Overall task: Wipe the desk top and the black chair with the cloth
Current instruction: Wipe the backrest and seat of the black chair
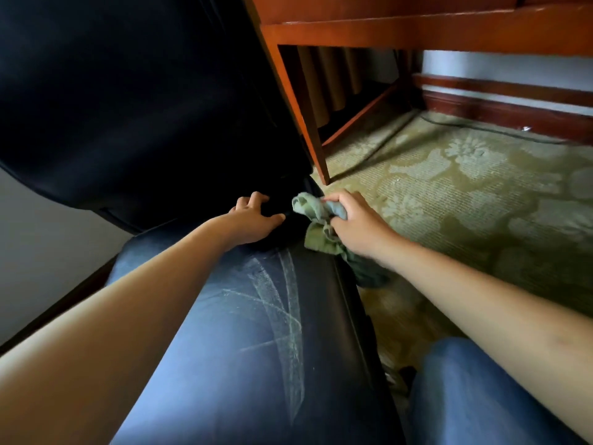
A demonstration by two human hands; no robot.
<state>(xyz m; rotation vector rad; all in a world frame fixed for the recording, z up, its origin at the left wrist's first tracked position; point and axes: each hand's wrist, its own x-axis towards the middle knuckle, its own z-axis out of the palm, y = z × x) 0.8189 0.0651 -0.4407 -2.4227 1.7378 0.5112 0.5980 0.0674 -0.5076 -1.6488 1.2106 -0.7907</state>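
Nearest the camera, a blue-jeaned knee [465,390] is showing beside the black chair [256,332], whose seat is bearing pale wipe streaks. Farther along the seat, the left hand [253,220] is resting near the backrest, fingers spread and curved on the leather, while the right hand [359,223] is gripping the bunched green cloth [316,220] at the seat's edge. Beyond, the wooden desk [417,30] is standing on patterned carpet [465,187]. No writing is showing.

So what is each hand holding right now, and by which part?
The right hand grips the green cloth around its bunched middle, ends hanging free. The left hand holds nothing; it rests on the black chair.
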